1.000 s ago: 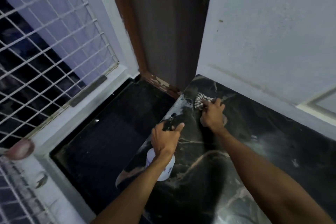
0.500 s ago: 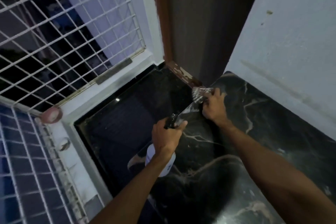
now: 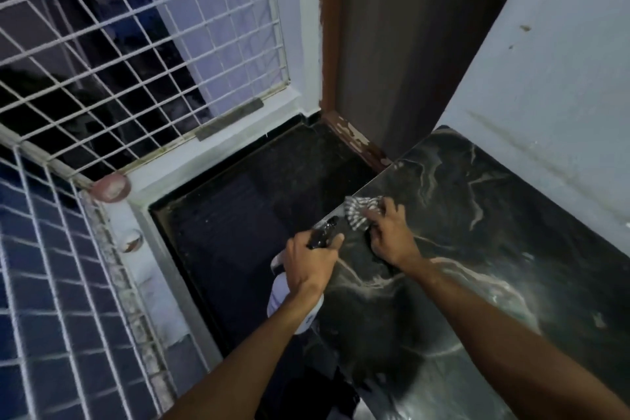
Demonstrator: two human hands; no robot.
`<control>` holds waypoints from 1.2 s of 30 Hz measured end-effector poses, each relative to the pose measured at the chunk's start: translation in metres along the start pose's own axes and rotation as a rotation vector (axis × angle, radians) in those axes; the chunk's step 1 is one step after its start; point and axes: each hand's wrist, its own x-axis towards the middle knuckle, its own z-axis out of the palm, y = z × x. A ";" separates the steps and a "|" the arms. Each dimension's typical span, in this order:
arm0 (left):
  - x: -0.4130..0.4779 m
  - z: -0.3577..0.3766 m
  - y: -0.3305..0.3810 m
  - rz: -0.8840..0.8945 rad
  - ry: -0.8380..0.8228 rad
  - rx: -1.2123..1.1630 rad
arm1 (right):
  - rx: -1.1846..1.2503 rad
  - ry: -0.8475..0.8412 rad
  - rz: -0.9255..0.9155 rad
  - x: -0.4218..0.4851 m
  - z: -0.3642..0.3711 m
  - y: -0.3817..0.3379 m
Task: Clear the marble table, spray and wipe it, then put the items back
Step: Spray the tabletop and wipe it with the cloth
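Black veined marble table (image 3: 494, 215), likely slick, is being wiped: right hand (image 3: 388, 235) clutching soft striped cloth (image 3: 358, 215), left hand (image 3: 306, 266) gripping white spray bottle (image 3: 279, 293).

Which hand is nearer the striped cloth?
Right. The right hand holds the cloth on the marble table; the left hand grips the spray bottle beside it, not touching.

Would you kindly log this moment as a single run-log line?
step: wipe | right hand: holds striped cloth on marble table, at its left edge | left hand: grips spray bottle
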 end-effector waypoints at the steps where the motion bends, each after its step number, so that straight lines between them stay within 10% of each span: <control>1: -0.004 -0.005 -0.004 0.008 -0.015 0.019 | 0.017 -0.004 -0.051 -0.008 0.002 0.000; 6: -0.014 -0.037 -0.031 -0.005 0.022 0.036 | 0.063 0.097 0.372 0.008 0.000 -0.022; 10: -0.020 -0.057 -0.047 0.024 0.031 0.040 | 0.013 0.007 -0.009 -0.026 0.025 -0.059; 15: -0.020 -0.072 -0.073 -0.005 0.067 0.030 | 0.062 0.066 0.311 -0.008 0.026 -0.079; 19: -0.030 -0.080 -0.084 0.006 0.073 0.016 | 0.019 -0.093 -0.158 -0.053 0.051 -0.120; 23: -0.036 -0.083 -0.100 -0.020 0.118 0.003 | 0.070 0.007 0.157 -0.050 0.051 -0.129; 28: -0.057 -0.080 -0.106 0.098 0.067 0.007 | 0.001 -0.071 -0.170 -0.108 0.056 -0.131; 32: -0.078 -0.064 -0.107 0.105 0.067 0.016 | 0.050 0.084 0.288 -0.133 0.033 -0.079; 36: -0.120 -0.030 -0.097 0.145 -0.010 0.050 | -0.007 -0.058 -0.029 -0.219 0.036 -0.071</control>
